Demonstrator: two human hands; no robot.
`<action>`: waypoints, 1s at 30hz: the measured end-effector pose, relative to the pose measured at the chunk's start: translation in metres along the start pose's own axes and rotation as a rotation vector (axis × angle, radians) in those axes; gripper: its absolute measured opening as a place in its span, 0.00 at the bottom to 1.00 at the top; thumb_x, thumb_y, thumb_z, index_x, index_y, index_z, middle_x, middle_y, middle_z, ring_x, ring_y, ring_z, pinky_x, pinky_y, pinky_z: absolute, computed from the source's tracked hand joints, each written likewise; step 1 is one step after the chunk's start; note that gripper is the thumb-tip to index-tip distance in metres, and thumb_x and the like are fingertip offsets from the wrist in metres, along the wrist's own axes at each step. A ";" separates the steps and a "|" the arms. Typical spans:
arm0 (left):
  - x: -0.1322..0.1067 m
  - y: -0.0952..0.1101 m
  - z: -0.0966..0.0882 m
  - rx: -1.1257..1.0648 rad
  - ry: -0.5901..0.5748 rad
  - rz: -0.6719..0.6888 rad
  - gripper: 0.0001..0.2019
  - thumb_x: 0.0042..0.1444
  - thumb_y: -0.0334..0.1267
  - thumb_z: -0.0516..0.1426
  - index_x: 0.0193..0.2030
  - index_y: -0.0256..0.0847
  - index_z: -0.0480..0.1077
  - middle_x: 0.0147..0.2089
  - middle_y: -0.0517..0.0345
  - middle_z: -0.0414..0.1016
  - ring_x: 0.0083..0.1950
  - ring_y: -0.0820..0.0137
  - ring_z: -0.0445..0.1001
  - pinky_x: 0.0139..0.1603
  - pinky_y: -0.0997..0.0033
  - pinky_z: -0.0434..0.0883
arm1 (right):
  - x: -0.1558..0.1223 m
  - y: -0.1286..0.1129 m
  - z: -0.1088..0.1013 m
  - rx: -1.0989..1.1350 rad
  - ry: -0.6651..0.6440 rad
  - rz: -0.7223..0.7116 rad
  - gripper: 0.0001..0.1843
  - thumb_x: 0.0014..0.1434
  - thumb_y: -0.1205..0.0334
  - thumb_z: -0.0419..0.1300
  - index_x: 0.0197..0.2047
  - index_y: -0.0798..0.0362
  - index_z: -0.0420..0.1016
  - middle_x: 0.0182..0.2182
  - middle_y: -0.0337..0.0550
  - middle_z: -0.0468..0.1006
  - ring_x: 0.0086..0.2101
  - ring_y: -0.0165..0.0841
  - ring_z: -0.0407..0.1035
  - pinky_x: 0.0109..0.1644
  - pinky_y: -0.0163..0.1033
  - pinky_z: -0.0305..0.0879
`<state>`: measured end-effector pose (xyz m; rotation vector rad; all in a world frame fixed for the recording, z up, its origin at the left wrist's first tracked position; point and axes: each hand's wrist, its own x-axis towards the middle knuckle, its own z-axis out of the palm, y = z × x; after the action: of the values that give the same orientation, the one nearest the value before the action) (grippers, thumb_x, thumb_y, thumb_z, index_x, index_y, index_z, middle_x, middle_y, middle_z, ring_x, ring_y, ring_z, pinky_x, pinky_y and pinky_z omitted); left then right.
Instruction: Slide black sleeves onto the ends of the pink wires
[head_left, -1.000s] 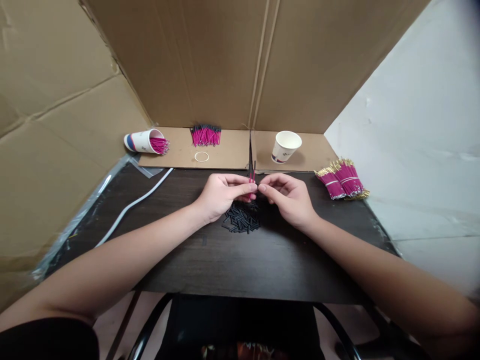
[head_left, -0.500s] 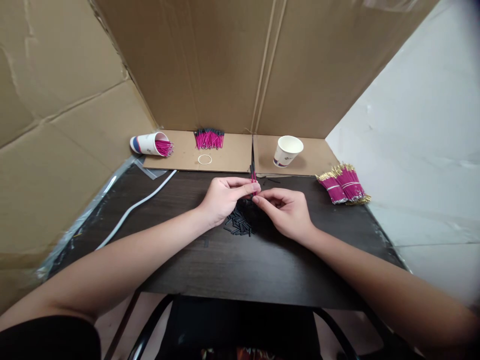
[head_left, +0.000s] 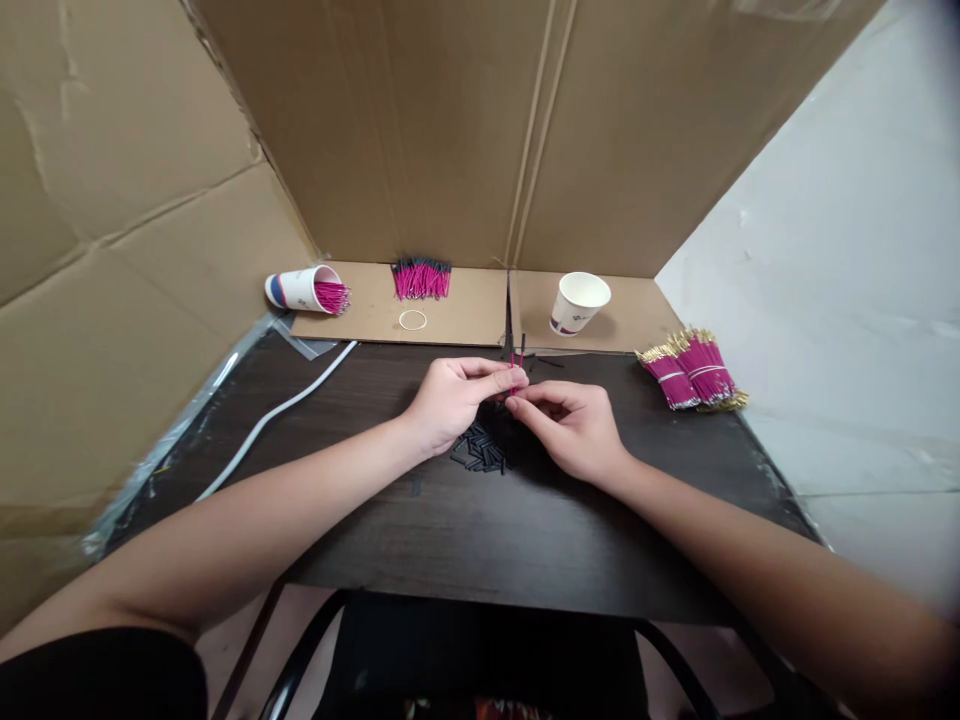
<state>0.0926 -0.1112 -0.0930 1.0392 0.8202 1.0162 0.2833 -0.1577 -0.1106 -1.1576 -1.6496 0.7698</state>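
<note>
- White paper cup (head_left: 289,289) on its side, thin magenta wires (head_left: 332,297) at its mouth.
- Left hand (head_left: 454,402): thumb and fingers clamped on slim, black-tipped magenta wires (head_left: 522,357), held roughly upright above the dark wooden table (head_left: 360,535).
- Small black tubes (head_left: 480,450), piled below the hands.
- Right hand (head_left: 571,425): thumb and forefinger at the held wires' lower ends; cannot tell whether they pinch one.
- Banded magenta wire bundles with gold ends (head_left: 701,372), farther right.

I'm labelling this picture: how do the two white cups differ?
The left cup lies on its side; the right cup stands upright. Pink wires poke from the left cup's mouth; none show above the right cup's rim. Both are white with blue markings.
</note>
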 end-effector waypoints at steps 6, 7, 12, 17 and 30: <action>0.000 0.008 -0.003 0.186 -0.027 0.098 0.17 0.52 0.52 0.79 0.40 0.41 0.91 0.45 0.47 0.91 0.50 0.55 0.88 0.66 0.48 0.81 | 0.000 -0.001 -0.001 0.088 0.017 0.025 0.14 0.70 0.50 0.72 0.40 0.51 0.92 0.31 0.44 0.87 0.26 0.32 0.70 0.29 0.40 0.64; 0.000 0.010 -0.004 0.223 -0.036 0.122 0.17 0.54 0.52 0.79 0.42 0.41 0.91 0.46 0.47 0.91 0.50 0.55 0.88 0.64 0.49 0.82 | 0.001 -0.001 -0.001 0.115 0.029 0.030 0.14 0.70 0.50 0.72 0.41 0.51 0.92 0.31 0.44 0.86 0.26 0.32 0.69 0.29 0.40 0.64; -0.003 0.010 -0.006 0.302 -0.099 0.190 0.14 0.57 0.48 0.76 0.44 0.42 0.91 0.49 0.48 0.91 0.52 0.55 0.89 0.64 0.50 0.83 | 0.002 0.002 0.000 0.181 0.033 0.022 0.14 0.69 0.51 0.72 0.38 0.52 0.90 0.31 0.45 0.86 0.26 0.32 0.71 0.29 0.39 0.64; 0.001 0.014 -0.004 0.405 -0.030 0.235 0.10 0.59 0.45 0.74 0.42 0.42 0.90 0.45 0.49 0.91 0.48 0.57 0.89 0.59 0.51 0.84 | 0.007 0.005 -0.004 0.109 0.012 -0.017 0.13 0.69 0.51 0.72 0.40 0.51 0.91 0.29 0.43 0.85 0.24 0.31 0.68 0.28 0.39 0.62; 0.132 0.121 -0.118 1.301 0.508 0.099 0.06 0.55 0.31 0.72 0.30 0.34 0.82 0.34 0.42 0.85 0.41 0.59 0.79 0.51 0.56 0.76 | 0.051 0.053 -0.033 -0.096 0.198 -0.039 0.17 0.63 0.48 0.70 0.31 0.52 0.88 0.24 0.44 0.82 0.23 0.33 0.69 0.29 0.40 0.64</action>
<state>-0.0042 0.0676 -0.0244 1.9333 1.9868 0.7703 0.3263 -0.0916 -0.1275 -1.2244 -1.5520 0.5386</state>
